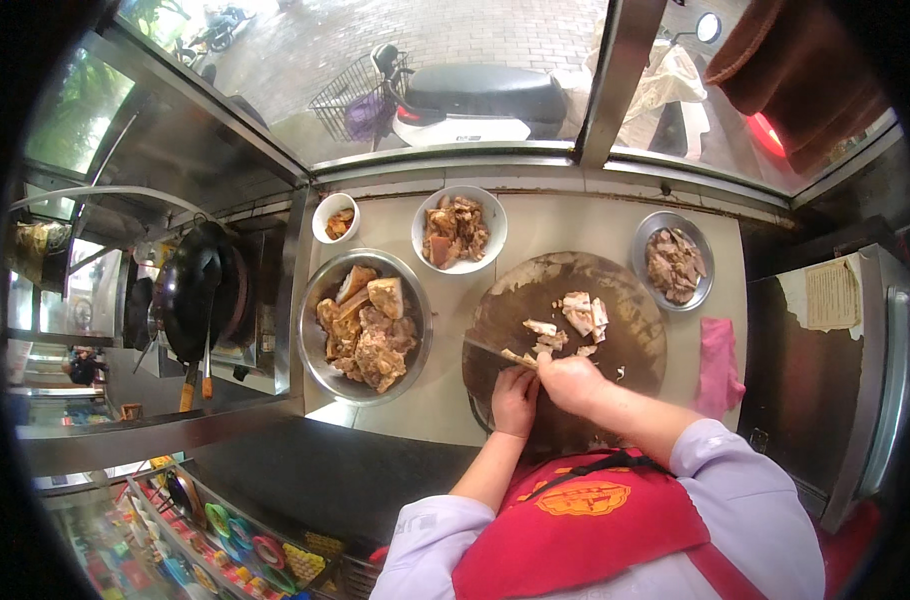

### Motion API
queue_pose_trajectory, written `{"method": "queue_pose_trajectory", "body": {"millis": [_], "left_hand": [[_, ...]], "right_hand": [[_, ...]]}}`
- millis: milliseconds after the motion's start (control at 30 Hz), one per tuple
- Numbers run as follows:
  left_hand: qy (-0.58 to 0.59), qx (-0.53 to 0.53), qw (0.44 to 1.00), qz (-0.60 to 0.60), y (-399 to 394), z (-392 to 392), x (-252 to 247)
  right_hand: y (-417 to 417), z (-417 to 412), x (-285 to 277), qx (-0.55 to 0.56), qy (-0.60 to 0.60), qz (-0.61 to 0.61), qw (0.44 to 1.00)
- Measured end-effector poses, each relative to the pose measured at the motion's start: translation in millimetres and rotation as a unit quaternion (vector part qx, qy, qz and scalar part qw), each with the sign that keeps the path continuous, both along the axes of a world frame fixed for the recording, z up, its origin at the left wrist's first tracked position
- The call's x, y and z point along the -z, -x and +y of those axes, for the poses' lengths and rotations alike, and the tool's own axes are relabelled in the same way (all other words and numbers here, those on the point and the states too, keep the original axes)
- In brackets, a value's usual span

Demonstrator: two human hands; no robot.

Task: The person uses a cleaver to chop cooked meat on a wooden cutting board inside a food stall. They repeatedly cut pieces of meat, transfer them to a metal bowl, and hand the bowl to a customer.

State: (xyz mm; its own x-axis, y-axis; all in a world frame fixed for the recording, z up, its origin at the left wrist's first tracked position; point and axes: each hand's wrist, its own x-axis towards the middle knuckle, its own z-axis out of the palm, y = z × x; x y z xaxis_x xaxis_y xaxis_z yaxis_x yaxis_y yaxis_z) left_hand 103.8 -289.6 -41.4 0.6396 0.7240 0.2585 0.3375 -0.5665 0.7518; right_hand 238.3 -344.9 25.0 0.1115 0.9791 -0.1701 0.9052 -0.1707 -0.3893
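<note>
A round wooden chopping board (627, 360) lies before me, with chopped pale meat pieces (584, 315) at its middle. My right hand (571, 381) is closed around a knife (483, 346), seen nearly edge-on with its blade pointing left. The handle is hidden in the fist. A strip of meat (516, 358) lies along the blade, close to the fingers. Against the right hand, my left hand (513, 401) rests at the board's near-left part with fingers curled; whether it grips anything is hidden.
Left of the board stands a steel bowl (427, 352) of large meat chunks. Behind are a white bowl (500, 232) of cut meat and a small white bowl (318, 225). At right sit a metal dish (641, 259) of sliced meat and a pink cloth (717, 367). A wok (189, 292) is far left.
</note>
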Motion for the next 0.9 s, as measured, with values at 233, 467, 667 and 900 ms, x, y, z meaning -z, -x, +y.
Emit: {"method": "queue_pose_trajectory", "body": {"millis": [233,467,667,900], "left_hand": [[0.05,-0.077,0.995,-0.044,1,-3,-10],[0.014,-0.048,0.998,-0.04,1,-4,-9],[0.012,-0.04,0.998,-0.043,-3,-1,-14],[0.019,-0.031,0.999,0.002,-2,0,-7]], "right_hand": [[-17,-38,-25,0.04,0.057,0.017,0.997],[-18,-70,-54,0.011,0.185,0.046,0.982],[-17,-52,-56,0.02,0.197,0.047,0.979],[4,-22,-4,0.025,0.065,0.02,0.997]]}}
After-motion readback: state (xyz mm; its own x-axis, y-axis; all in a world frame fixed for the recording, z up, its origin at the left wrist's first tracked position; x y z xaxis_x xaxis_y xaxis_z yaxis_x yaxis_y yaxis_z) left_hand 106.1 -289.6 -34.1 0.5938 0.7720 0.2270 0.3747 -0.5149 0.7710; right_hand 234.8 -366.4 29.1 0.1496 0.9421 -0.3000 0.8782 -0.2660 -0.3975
